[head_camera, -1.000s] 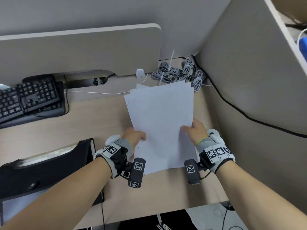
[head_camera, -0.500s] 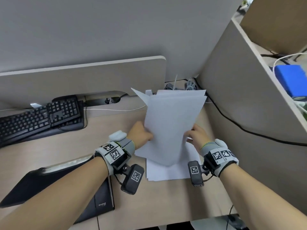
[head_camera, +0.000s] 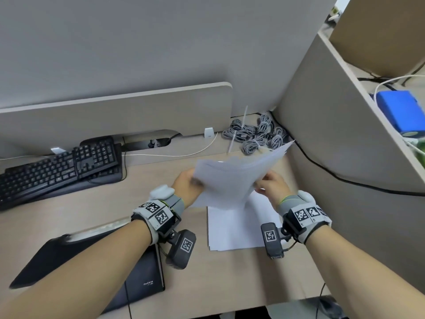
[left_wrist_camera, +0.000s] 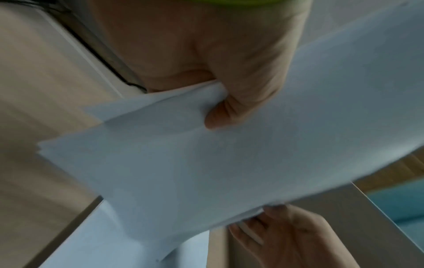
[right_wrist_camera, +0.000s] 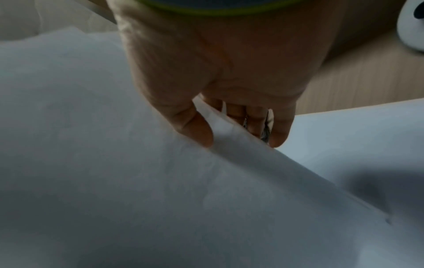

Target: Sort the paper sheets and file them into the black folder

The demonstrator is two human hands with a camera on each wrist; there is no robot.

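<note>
Both hands hold a bundle of white paper sheets (head_camera: pixel 234 178) lifted off the desk, its top corner tilted to the far right. My left hand (head_camera: pixel 194 180) pinches the bundle's left edge, thumb (left_wrist_camera: pixel 220 108) on top of the sheets (left_wrist_camera: pixel 206 163). My right hand (head_camera: pixel 261 184) pinches the right edge, thumb (right_wrist_camera: pixel 197 127) on the near face of the sheets (right_wrist_camera: pixel 114 163), fingers behind. More white sheets (head_camera: pixel 232 229) lie flat on the desk under the bundle. The black folder (head_camera: pixel 142 279) lies at the lower left, partly hidden by my left forearm.
A black keyboard (head_camera: pixel 57 166) sits at the left rear. Coiled grey cables (head_camera: pixel 255 134) fill the back corner. A beige partition (head_camera: pixel 322 146) walls the right side, with a black cable (head_camera: pixel 322 166) along it. A blue box (head_camera: pixel 400 113) sits beyond the partition.
The bundle went from lying flat on the desk to being lifted by both hands, then swung so its top leans right. Some sheets stayed flat on the desk.
</note>
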